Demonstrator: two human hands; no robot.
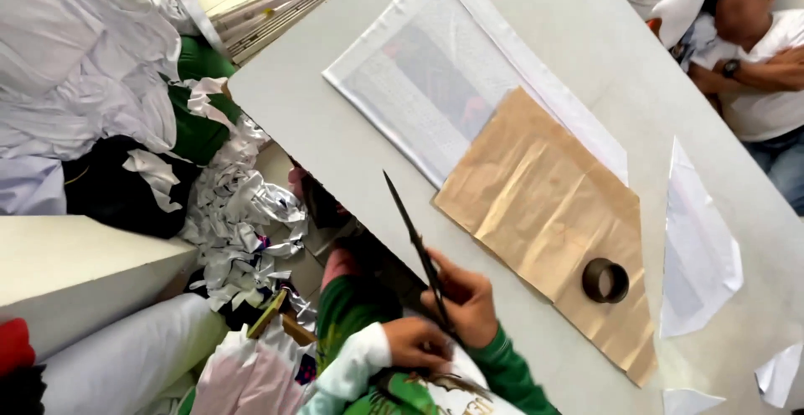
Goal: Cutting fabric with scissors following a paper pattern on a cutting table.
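Far left: we note a heap of white cloth (75,55), with green cloth (201,122) and a dark piece just beside it.
Lower left: we record a pale ledge (75,268), a red scrap at its foot, and white rolled fabric (126,365) below.
Floor gap: shredded white scraps (243,206) lie piled between the ledge and the table edge.
Surface: a pale grey table (335,130) runs slantwise across the view; we see it as smooth and flat.
Left hand (416,344): closed around the scissors' handles, low against the person's chest, at the table's near edge.
Scissors (414,243): long and dark, blades together, tip pointing up and away over the table edge.
Right hand (469,302): fingers curled about the scissors just above the handles; green sleeve (507,373) behind it.
Table centre: a white printed sheet (435,80) lies flat, with brown paper (544,214) overlapping its lower corner.
On the brown paper: a dark tape roll (605,281), lying flat near the lower end.
Right of table: loose white paper pieces (699,247), apart from the brown paper.
Far right: another person (754,55) in a white shirt sits beyond the table, arms folded.
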